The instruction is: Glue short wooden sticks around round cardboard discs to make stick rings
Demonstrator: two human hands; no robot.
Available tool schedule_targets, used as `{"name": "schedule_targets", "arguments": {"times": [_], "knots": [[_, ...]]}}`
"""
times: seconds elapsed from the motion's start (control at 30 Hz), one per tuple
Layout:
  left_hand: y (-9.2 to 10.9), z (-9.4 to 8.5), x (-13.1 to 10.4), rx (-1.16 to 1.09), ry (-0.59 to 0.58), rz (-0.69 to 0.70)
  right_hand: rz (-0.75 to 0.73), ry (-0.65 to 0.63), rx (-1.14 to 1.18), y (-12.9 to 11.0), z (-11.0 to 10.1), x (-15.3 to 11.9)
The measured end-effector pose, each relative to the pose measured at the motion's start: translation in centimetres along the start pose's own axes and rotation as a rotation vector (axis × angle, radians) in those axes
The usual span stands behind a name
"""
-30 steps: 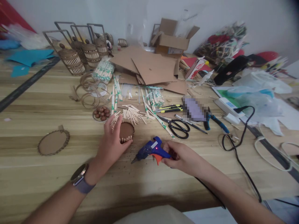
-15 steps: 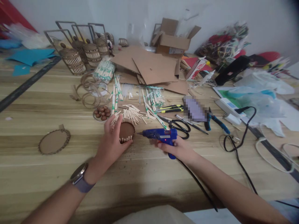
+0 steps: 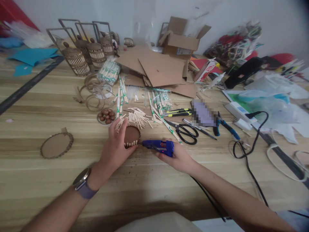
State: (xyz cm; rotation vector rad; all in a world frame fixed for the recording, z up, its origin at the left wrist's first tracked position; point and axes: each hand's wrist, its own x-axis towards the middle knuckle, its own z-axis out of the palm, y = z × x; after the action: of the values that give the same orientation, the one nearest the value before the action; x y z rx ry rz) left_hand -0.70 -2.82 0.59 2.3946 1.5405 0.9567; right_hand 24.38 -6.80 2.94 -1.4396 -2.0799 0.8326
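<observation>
My right hand (image 3: 177, 157) is wrapped round a blue hot glue gun (image 3: 158, 146), whose nozzle points left. The nozzle tip is at the lower right rim of a round brown cardboard disc (image 3: 132, 133). Short pale sticks stand in a row along that disc's near edge. My left hand (image 3: 117, 137) grips the disc from the left, thumb at the near side and fingers at the far side. Just behind the disc lies a loose pile of short cut sticks (image 3: 138, 118). A small bowl of brown beads (image 3: 106, 116) sits beyond my left fingers.
Scissors (image 3: 184, 131), a yellow-black cutter (image 3: 180, 112) and blue-handled pliers (image 3: 227, 128) lie to the right. Cardboard sheets (image 3: 161, 69) and small lantern-like models (image 3: 74, 59) are at the back. An oval cardboard piece (image 3: 56, 145) lies left. A black cable (image 3: 251, 167) crosses the right side.
My right hand has brought the glue gun left and slightly down, so its nozzle now meets the disc's rim. The left hand keeps its hold on the disc.
</observation>
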Motion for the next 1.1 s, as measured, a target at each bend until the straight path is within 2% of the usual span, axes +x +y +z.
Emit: {"name": "schedule_targets", "arguments": {"times": [0.77,1.1], "knots": [[0.0,-0.03,0.05,-0.011,0.011,0.013,-0.001,-0.021,-0.055,0.18,0.42,0.01],[-0.01,0.04,0.04,0.011,0.006,0.014,-0.026,0.031,-0.05,0.48,0.8,-0.11]]}}
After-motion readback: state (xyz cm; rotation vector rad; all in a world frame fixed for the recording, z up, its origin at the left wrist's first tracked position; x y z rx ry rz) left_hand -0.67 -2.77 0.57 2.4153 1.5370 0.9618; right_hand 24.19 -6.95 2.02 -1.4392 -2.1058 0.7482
